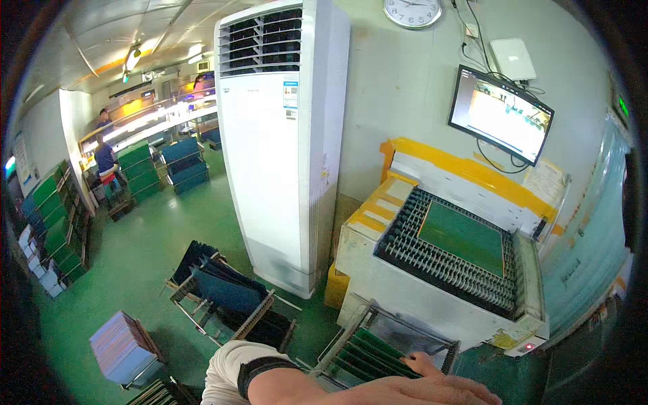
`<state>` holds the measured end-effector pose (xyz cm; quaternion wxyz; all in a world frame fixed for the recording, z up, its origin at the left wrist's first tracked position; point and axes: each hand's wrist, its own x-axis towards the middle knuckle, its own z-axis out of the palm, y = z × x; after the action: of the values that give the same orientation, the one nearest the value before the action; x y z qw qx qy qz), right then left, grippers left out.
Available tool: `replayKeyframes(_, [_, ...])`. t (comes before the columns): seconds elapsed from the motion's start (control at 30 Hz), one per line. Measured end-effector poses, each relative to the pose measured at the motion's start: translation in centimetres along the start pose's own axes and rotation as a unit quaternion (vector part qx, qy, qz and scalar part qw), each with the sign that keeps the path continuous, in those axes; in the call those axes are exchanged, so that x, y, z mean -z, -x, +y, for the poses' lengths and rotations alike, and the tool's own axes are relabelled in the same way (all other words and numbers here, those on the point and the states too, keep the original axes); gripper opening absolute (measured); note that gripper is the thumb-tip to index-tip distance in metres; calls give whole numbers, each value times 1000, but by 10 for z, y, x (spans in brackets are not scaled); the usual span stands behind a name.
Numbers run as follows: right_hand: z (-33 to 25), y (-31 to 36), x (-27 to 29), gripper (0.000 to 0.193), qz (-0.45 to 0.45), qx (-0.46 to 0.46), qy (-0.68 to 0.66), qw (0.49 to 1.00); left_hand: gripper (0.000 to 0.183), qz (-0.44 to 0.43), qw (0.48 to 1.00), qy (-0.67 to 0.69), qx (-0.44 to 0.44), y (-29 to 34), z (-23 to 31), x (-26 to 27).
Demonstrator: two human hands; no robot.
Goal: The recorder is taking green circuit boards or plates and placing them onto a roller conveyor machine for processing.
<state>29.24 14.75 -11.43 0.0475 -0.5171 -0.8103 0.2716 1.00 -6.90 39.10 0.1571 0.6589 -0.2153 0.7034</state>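
Note:
My left forearm, in a white sleeve with a black band, crosses the lower edge toward the right. At its end my left hand [449, 390] is open, fingers stretched out to the right, partly cut off by the frame's edge. Just beyond it my right hand [423, 365] shows only in part, its fingers bent at the edge of a green panel. Several such green panels [370, 354], which look like circuit boards, stand on edge in a metal rack [364, 317]. Another green board [462, 236] lies flat on the black rollers of a white conveyor machine [418, 287].
A tall white air conditioner [270, 169] stands ahead. Left of it are a rack of dark blue panels [229, 290] and a stack of pale sheets [125, 344]. A screen [503, 111] hangs above the machine. Further off, people sit near lit benches and more racks.

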Motion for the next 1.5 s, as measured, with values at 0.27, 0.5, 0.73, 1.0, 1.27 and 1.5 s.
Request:
replayKeyframes(0.27, [2, -16, -2, 56, -90, -110, 67, 988, 67, -31, 998, -54, -1, -7, 5, 11])
replayKeyframes(0.5, [-29, -5, 19, 51, -98, -149, 72, 981, 47, 129, 973, 183, 58, -15, 10, -11])
replayKeyframes(0.73, [-6, -6, 5, 56, -31, -33, 10, 999, 36, 37, 961, 274, 14, 22, -17, -7])
replayKeyframes(1.0, [-22, -2, 15, 52, -24, -45, 29, 998, 30, 224, 912, 344, 13, 13, -2, -47])
replayKeyframes(1.27, [9, -21, -5, 49, 3, -7, 38, 999, 31, 5, 961, 227, 155, 14, 2, 2])
replayKeyframes(1.5, [-29, -5, 25, 44, -31, -34, 45, 998, 18, 8, 945, 317, -77, 5, -47, -19])
